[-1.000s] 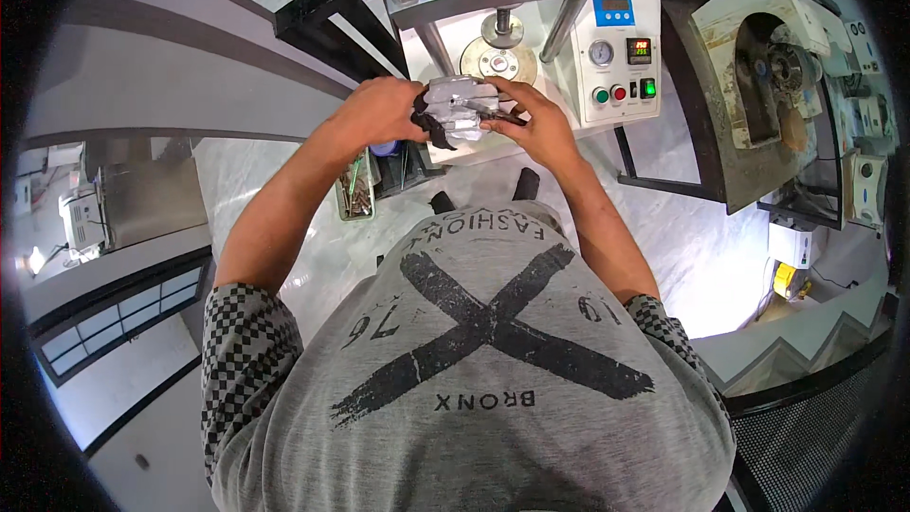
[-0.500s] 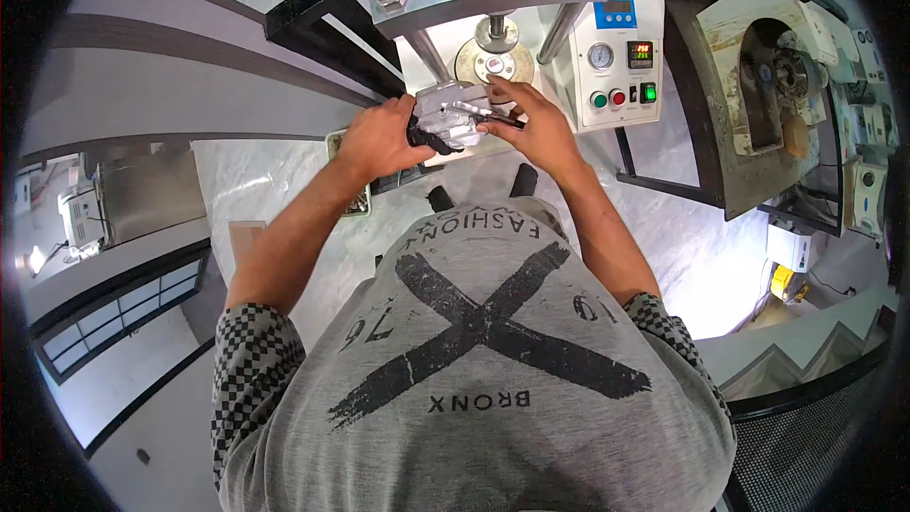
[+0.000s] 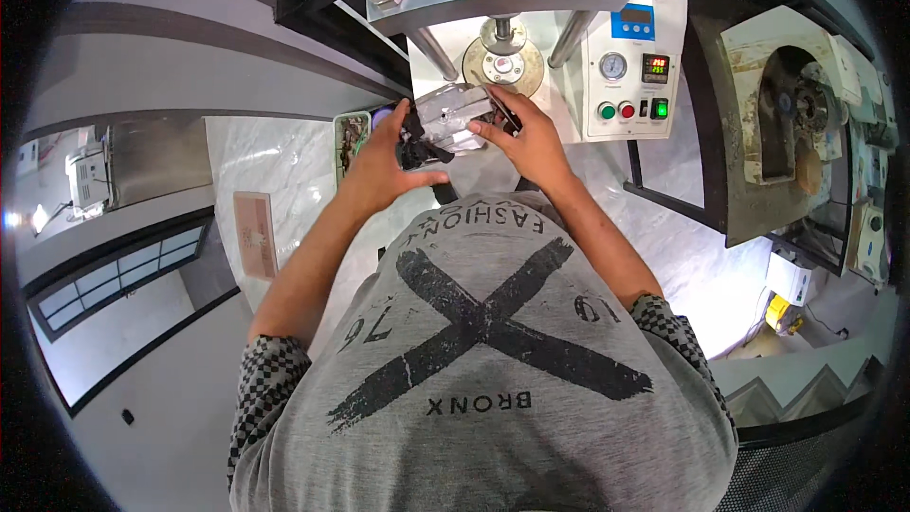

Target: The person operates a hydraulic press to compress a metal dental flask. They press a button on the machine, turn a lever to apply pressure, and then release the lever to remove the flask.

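A silvery block-shaped metal part [image 3: 455, 114] is held up in front of the press, over its near edge. My right hand [image 3: 531, 142] grips the part's right end between thumb and fingers. A slim dark object [image 3: 508, 112] shows along those fingers, its kind unclear. Ragged black material [image 3: 422, 147] hangs at the left end of the part. Beside it my left hand [image 3: 377, 166] is spread, its thumb stretched out to the right and its fingers pointing up near the black material. Whether those fingertips touch it is hard to make out.
The press has a steel crossbar [image 3: 502, 5], a screw and a round plate [image 3: 502, 66] beneath. Right of it stands a white control panel [image 3: 626, 62] with buttons and a gauge. A green-rimmed tray [image 3: 353, 123] of small pieces lies left. A worn machine [image 3: 773, 104] stands far right.
My left hand has let go of the metal part, its thumb swinging out to the right. The part has turned in my right hand, and the slim dark object now points differently. The view has shifted slightly.
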Action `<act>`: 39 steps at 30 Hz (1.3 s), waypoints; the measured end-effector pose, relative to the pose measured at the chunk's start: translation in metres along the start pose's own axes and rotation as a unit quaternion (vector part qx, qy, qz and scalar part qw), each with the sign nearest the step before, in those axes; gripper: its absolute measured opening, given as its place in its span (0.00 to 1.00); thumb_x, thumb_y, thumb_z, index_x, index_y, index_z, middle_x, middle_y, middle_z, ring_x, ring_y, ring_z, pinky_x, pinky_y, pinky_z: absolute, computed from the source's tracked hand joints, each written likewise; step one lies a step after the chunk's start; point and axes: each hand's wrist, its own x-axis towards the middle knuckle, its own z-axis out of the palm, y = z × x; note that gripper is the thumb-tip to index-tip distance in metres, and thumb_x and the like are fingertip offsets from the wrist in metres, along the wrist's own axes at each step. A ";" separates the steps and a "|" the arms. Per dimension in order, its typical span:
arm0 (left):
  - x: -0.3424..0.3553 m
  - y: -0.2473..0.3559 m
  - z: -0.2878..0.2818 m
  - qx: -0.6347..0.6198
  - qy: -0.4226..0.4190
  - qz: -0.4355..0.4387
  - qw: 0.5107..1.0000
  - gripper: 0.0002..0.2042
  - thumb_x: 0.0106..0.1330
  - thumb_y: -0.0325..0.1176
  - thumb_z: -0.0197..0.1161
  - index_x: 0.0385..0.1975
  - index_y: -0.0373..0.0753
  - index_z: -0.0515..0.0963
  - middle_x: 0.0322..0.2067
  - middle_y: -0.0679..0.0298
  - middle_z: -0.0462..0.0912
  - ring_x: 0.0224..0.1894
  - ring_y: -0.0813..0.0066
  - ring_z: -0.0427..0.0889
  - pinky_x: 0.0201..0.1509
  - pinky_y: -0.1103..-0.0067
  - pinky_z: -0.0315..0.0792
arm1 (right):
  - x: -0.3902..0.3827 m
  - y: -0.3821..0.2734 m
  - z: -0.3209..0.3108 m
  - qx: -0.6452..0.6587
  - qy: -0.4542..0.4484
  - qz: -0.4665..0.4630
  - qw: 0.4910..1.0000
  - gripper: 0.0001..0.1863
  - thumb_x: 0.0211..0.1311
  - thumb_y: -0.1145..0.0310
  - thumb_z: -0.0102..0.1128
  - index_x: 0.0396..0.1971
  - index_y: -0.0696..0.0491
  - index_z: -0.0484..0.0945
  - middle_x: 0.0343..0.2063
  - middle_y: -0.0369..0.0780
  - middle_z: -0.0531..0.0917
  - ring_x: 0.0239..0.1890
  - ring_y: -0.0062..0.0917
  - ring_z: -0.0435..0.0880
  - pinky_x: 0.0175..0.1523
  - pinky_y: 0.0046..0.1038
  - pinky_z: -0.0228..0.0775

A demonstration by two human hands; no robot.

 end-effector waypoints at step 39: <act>0.021 -0.033 -0.024 0.040 -0.016 0.144 0.989 0.34 0.54 0.33 0.72 0.65 0.39 0.71 0.56 0.53 0.79 0.52 0.53 0.82 0.59 0.67 0.75 | -0.003 0.010 0.009 0.072 0.016 0.044 0.996 0.36 0.57 0.54 0.78 0.62 0.56 0.77 0.48 0.44 0.85 0.39 0.22 0.81 0.51 0.26 0.75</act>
